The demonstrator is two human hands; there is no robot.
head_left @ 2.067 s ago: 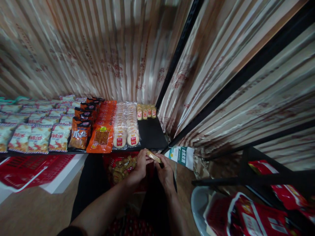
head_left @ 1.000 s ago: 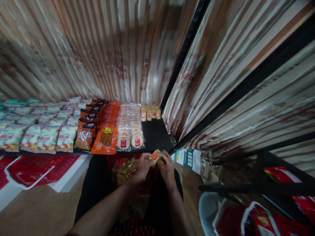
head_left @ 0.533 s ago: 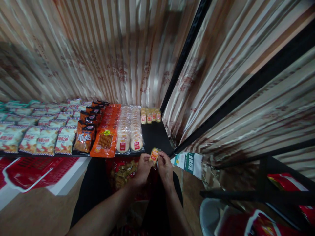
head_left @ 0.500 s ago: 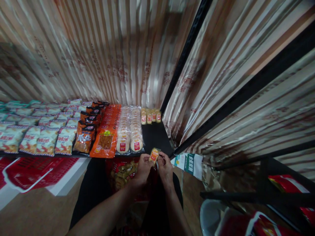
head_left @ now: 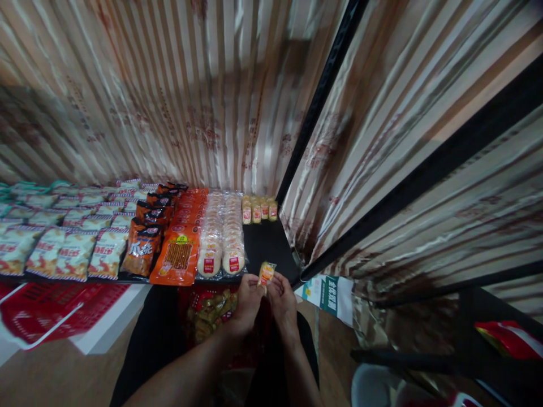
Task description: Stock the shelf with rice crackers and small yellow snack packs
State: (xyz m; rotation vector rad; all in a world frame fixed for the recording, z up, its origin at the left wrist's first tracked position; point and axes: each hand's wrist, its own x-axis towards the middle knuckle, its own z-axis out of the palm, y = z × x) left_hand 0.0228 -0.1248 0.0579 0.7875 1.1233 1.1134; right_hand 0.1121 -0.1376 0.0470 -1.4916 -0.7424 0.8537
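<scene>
Between my two hands, just in front of the shelf's front edge, is a small yellow snack packet (head_left: 266, 273) with a red and orange label. My left hand (head_left: 248, 301) pinches its left side, and my right hand (head_left: 281, 301) grips its right side. Similar small packets (head_left: 260, 210) stand in a short row at the back right of the black shelf (head_left: 267, 243). Below my hands, a red basket (head_left: 183, 302) between my legs holds more yellowish packets (head_left: 212, 314), partly covered by my left forearm.
Left along the shelf lie clear-wrapped round crackers (head_left: 221, 243), orange stick-snack bags (head_left: 176, 254), dark orange bags (head_left: 142, 246) and pale bags (head_left: 76, 251). A black post (head_left: 316, 113) rises at the shelf corner. Red baskets (head_left: 55, 314) sit lower left, a pale bucket (head_left: 367, 387) lower right.
The view has tilted slightly, so the shelf and its goods appear lower. Both hands still hold the packet, which now looks more upright.
</scene>
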